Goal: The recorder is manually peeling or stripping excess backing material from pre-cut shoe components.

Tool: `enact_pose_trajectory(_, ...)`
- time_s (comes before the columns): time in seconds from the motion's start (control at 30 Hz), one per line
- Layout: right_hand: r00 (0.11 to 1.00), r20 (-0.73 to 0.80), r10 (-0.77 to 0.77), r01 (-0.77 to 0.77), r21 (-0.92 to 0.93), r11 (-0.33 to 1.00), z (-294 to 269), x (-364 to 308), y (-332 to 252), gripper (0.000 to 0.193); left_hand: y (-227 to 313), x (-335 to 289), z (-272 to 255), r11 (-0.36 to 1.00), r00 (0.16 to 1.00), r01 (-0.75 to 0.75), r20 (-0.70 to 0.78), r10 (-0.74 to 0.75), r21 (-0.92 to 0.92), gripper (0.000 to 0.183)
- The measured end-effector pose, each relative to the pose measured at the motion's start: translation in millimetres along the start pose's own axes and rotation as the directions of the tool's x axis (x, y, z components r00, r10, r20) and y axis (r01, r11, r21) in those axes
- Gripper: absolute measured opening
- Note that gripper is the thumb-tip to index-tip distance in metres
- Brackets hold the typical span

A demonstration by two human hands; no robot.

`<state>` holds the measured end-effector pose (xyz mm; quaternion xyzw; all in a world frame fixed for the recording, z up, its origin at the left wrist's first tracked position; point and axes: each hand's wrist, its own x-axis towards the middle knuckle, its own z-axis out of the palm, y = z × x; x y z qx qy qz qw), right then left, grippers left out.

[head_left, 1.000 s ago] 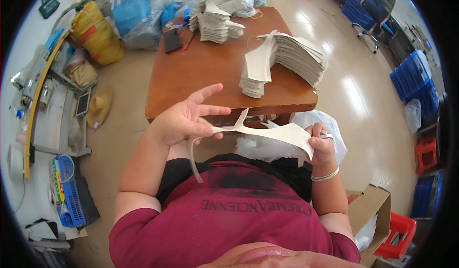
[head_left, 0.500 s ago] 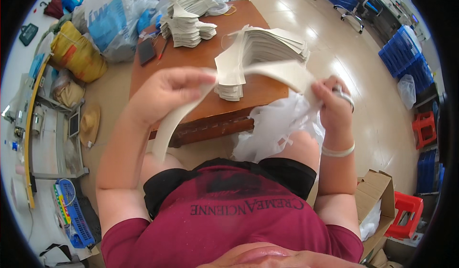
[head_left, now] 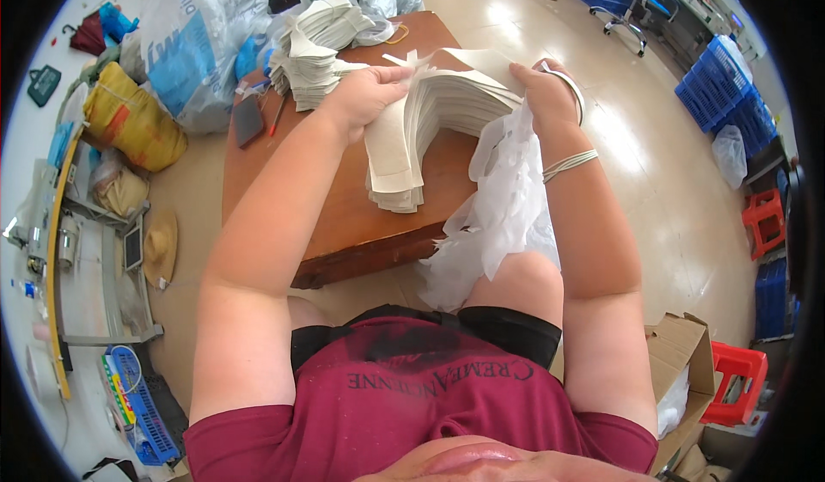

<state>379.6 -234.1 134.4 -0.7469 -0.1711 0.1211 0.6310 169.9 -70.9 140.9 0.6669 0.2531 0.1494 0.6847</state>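
Observation:
Over the brown table [head_left: 339,216] my left hand [head_left: 371,100] is closed, thumb and fingers pinching a curved cream fabric piece [head_left: 485,63] at the upper left of a stack. My right hand [head_left: 550,95] grips the other end of this piece. A pale loop [head_left: 563,78] circles the right fingers, and cream bands [head_left: 571,164] ring that wrist. Beneath both hands, the arched stack of similar cream pieces [head_left: 395,151] lies on the tabletop. Thin white sheet strips [head_left: 507,181] hang below the right hand, down to my knee.
Farther back stands a second cream stack [head_left: 318,48], with a dark flat box [head_left: 248,121] and a red pen [head_left: 278,114] beside it. Large plastic bags [head_left: 193,61] crowd the far left. Blue crates [head_left: 718,82], a red stool [head_left: 735,383] and a cardboard box [head_left: 679,353] line the right.
Both hands moved forward from above my lap to over the stack. The strip that hung from my left hand now lies at the stack. White sheets lifted with my right hand.

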Motion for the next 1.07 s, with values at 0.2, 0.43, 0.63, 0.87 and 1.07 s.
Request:
enact_pose_trajectory(0.2, 0.983, -0.139, -0.117, 0.082, -0.232, 0.969, -12, 4, 14, 0.023, -14, 17, 1, 0.803, 0.993, -0.115, 0.048, 0.108, 0.585, 0.047)
enact_pose_trajectory(0.43, 0.976, 0.156, -0.15, 0.147, 0.034, 0.989, -70, -82, 9, 0.02, -9, -20, 20, 0.325, 0.965, -0.121, 0.034, 0.261, 0.938, 0.049)
enact_pose_trajectory(0.63, 0.602, 0.574, -0.555, 0.649, 0.053, 0.759, -108, -131, -30, 0.015, -27, -50, -2, 0.339, 0.863, -0.273, 0.074, 0.499, 0.9, 0.046)
enact_pose_trajectory(0.87, 0.317, 0.64, -0.7, 0.898, 0.035, 0.438, -132, -154, -88, 0.016, -8, -158, 63, 0.649, 0.787, -0.597, 0.5, 0.36, 0.472, 0.059)
enact_pose_trajectory(1.07, 0.322, 0.584, -0.745, 0.947, -0.191, 0.259, -161, -199, -159, 0.002, -74, -171, 94, 0.763, 0.82, -0.515, 0.485, 0.304, 0.392, 0.114)
